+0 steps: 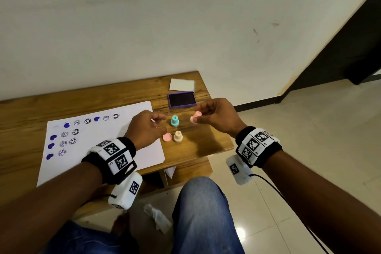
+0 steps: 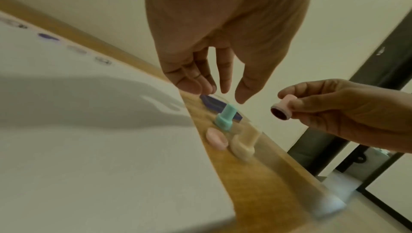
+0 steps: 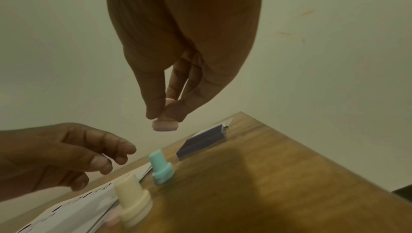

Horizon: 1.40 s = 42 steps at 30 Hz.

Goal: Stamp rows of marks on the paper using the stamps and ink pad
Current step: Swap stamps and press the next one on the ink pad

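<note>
My right hand (image 1: pixel 198 117) pinches a small pink stamp (image 1: pixel 195 119) by its stem above the wooden table, just in front of the open purple ink pad (image 1: pixel 181 100). The stamp's dark inked face (image 2: pixel 278 112) points left in the left wrist view. My left hand (image 1: pixel 161 125) hovers over the right edge of the white paper (image 1: pixel 99 156), its fingers loosely curled and holding nothing. Between the hands stand a teal stamp (image 1: pixel 174 121) and a cream stamp (image 1: pixel 177 136), with a pink cap (image 1: pixel 167 136) lying beside the cream one. Rows of purple hearts and round faces mark the paper's left part.
The ink pad's white lid (image 1: pixel 182 84) lies behind the pad near the wall. The table's right edge (image 1: pixel 224 130) drops to a tiled floor. My knees in blue jeans and a crumpled tissue (image 1: pixel 157 217) are below the front edge.
</note>
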Each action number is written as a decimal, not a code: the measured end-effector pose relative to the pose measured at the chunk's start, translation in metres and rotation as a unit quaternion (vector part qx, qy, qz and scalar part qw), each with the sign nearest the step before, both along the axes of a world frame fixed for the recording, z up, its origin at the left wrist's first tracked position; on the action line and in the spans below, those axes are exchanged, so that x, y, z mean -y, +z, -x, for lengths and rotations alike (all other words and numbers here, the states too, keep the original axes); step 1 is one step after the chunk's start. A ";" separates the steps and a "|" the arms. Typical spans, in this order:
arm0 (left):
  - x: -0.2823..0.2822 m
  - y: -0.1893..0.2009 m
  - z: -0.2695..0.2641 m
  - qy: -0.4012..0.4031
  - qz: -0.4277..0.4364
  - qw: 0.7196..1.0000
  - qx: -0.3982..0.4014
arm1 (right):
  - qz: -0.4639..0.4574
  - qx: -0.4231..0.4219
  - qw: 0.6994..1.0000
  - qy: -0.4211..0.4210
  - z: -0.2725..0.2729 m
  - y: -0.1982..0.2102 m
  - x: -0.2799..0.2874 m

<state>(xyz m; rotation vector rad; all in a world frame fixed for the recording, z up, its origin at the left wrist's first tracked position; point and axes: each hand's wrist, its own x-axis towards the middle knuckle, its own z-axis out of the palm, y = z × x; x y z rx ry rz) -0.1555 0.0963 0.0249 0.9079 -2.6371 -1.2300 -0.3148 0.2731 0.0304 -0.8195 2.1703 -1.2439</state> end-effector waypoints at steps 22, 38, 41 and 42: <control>0.055 0.004 0.117 -0.185 0.094 0.955 0.213 | -0.158 -0.253 0.950 0.088 0.064 0.015 0.098; 0.065 -0.014 0.128 -0.171 0.165 0.952 0.191 | -0.153 -0.263 0.949 0.087 0.067 -0.005 0.102; 0.066 -0.016 0.130 -0.165 0.158 0.954 0.196 | -0.161 -0.267 0.945 0.103 0.066 -0.007 0.105; 0.067 -0.016 0.130 -0.164 0.156 0.954 0.197 | -0.169 -0.271 0.941 0.113 0.066 -0.008 0.106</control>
